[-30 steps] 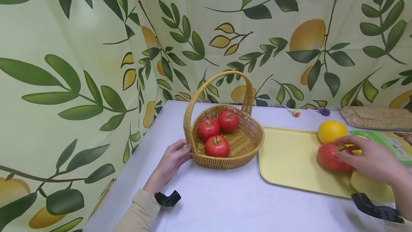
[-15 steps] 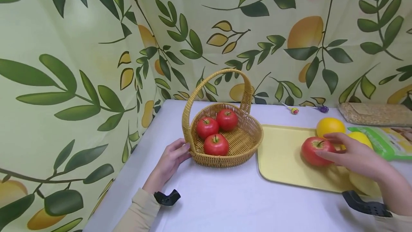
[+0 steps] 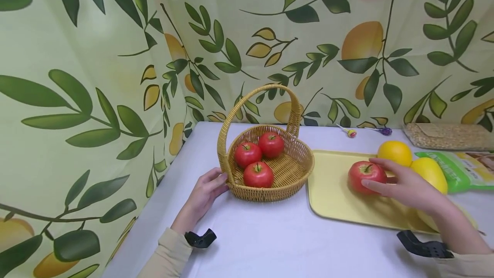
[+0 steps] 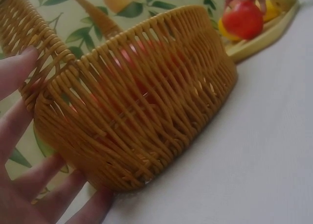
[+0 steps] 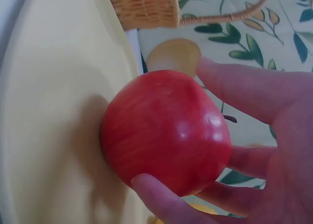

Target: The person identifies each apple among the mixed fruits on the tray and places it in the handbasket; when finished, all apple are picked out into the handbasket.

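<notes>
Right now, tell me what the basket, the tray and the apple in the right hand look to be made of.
Basket: woven wicker or rattan, matte tan; separate strands show in the left wrist view. Tray: probably plastic, smooth pale yellow with a rounded raised rim. Apple, gripped by the right hand: glossy red skin with faint streaks and a bright highlight; real or imitation cannot be told.

Beige long sleeves (image 3: 166, 255), a black plastic camera mount (image 3: 200, 239) strapped at each wrist

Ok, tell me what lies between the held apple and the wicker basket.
Head view: only bare yellow tray and its rim separate the apple in the right hand from the basket.
</notes>
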Demonstrator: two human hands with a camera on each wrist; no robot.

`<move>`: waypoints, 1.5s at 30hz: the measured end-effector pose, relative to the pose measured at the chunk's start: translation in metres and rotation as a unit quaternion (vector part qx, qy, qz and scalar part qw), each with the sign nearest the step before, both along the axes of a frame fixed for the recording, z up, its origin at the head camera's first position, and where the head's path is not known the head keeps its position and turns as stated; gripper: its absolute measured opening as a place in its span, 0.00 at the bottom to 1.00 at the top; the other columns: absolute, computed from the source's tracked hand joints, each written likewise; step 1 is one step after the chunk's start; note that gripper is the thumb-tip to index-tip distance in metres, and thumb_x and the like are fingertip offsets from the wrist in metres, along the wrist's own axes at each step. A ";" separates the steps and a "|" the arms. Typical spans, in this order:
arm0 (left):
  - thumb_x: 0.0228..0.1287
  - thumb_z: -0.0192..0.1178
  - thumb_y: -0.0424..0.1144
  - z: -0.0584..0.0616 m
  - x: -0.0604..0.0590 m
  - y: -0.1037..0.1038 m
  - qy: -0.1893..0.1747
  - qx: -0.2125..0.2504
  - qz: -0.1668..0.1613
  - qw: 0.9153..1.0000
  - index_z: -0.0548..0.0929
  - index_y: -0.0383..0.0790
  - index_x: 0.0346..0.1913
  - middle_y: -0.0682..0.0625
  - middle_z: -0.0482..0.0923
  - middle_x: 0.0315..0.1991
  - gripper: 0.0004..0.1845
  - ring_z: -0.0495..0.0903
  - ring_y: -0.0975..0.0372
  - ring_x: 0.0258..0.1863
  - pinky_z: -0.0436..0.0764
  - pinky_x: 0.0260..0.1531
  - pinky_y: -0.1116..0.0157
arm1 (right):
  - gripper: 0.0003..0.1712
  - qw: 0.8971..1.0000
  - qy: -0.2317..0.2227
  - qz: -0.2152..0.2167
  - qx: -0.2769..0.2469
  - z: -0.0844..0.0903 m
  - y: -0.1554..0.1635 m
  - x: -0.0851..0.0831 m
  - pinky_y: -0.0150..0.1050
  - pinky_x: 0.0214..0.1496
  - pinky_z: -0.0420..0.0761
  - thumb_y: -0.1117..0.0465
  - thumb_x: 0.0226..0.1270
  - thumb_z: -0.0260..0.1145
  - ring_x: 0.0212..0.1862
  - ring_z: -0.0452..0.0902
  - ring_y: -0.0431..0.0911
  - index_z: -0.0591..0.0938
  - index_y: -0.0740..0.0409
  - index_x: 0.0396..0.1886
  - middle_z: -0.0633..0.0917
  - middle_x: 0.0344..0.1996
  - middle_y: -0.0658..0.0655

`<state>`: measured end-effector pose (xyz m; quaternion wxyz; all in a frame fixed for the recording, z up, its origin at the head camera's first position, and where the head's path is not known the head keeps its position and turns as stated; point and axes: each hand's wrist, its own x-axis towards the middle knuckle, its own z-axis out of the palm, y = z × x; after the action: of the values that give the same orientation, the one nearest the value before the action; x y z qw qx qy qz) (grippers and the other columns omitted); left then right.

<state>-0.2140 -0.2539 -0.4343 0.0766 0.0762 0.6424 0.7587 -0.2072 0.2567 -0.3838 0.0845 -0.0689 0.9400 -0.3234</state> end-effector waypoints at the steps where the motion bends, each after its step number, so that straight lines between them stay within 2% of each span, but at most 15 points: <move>1: 0.75 0.58 0.39 0.000 0.000 0.000 0.001 -0.001 0.000 1.000 0.85 0.44 0.48 0.34 0.68 0.68 0.07 0.76 0.51 0.62 0.78 0.61 0.53 | 0.53 1.000 0.002 0.002 0.001 0.000 -0.002 0.000 0.67 0.49 0.77 0.36 0.67 0.68 0.59 0.70 0.74 0.60 0.63 0.79 0.70 0.65 0.78; 4: 0.75 0.58 0.39 0.000 0.000 -0.001 0.008 -0.002 -0.001 1.000 0.85 0.46 0.46 0.33 0.68 0.67 0.06 0.77 0.52 0.60 0.78 0.61 0.54 | 0.55 1.000 0.005 0.006 -0.003 -0.003 -0.008 0.000 0.70 0.50 0.75 0.36 0.66 0.70 0.60 0.69 0.75 0.59 0.63 0.79 0.69 0.67 0.78; 8: 0.76 0.57 0.38 0.001 0.000 -0.001 0.013 -0.002 -0.003 1.000 0.85 0.46 0.46 0.31 0.68 0.67 0.06 0.77 0.53 0.59 0.79 0.60 0.54 | 0.57 1.000 0.002 0.003 -0.013 -0.007 -0.012 -0.002 0.70 0.52 0.75 0.37 0.65 0.71 0.60 0.69 0.74 0.56 0.65 0.78 0.68 0.66 0.79; 15: 0.75 0.58 0.39 0.002 0.002 0.000 -0.002 -0.002 0.000 1.000 0.84 0.41 0.49 0.31 0.66 0.69 0.08 0.75 0.48 0.63 0.78 0.61 0.55 | 0.58 1.000 -0.003 -0.007 -0.025 -0.013 -0.015 -0.003 0.67 0.52 0.76 0.36 0.64 0.72 0.59 0.70 0.72 0.55 0.66 0.78 0.69 0.65 0.79; 25: 0.75 0.58 0.39 0.003 0.003 0.000 0.004 -0.002 -0.007 1.000 0.85 0.48 0.46 0.31 0.66 0.69 0.06 0.75 0.50 0.63 0.78 0.62 0.54 | 0.61 0.997 -0.038 -0.020 -0.071 -0.020 -0.022 -0.006 0.66 0.54 0.77 0.37 0.63 0.73 0.62 0.66 0.72 0.51 0.63 0.80 0.65 0.68 0.78; 30: 0.75 0.58 0.38 0.001 0.001 0.000 0.006 -0.004 -0.006 1.000 0.85 0.46 0.47 0.30 0.66 0.68 0.06 0.75 0.51 0.62 0.78 0.61 0.55 | 0.61 0.996 -0.048 -0.032 -0.064 -0.021 -0.024 -0.006 0.65 0.55 0.77 0.34 0.62 0.72 0.62 0.68 0.71 0.54 0.64 0.79 0.67 0.67 0.78; 37: 0.75 0.59 0.39 0.003 -0.001 0.001 0.001 -0.003 -0.003 1.000 0.85 0.45 0.46 0.31 0.66 0.69 0.06 0.74 0.47 0.64 0.78 0.61 0.54 | 0.60 0.997 -0.032 -0.043 -0.050 -0.021 -0.026 -0.007 0.61 0.53 0.79 0.34 0.62 0.72 0.60 0.70 0.70 0.57 0.68 0.76 0.69 0.65 0.79; 45: 0.75 0.58 0.39 -0.001 0.001 0.000 0.000 -0.008 0.003 1.000 0.85 0.45 0.45 0.32 0.68 0.67 0.05 0.76 0.50 0.61 0.78 0.61 0.55 | 0.60 0.995 -0.034 -0.057 -0.071 -0.025 -0.036 -0.004 0.61 0.56 0.78 0.34 0.63 0.71 0.60 0.69 0.70 0.56 0.70 0.76 0.68 0.65 0.79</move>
<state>-0.2126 -0.2539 -0.4348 0.0749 0.0740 0.6491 0.7534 -0.2114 0.2212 -0.4083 0.0924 -0.0098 0.9135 -0.3960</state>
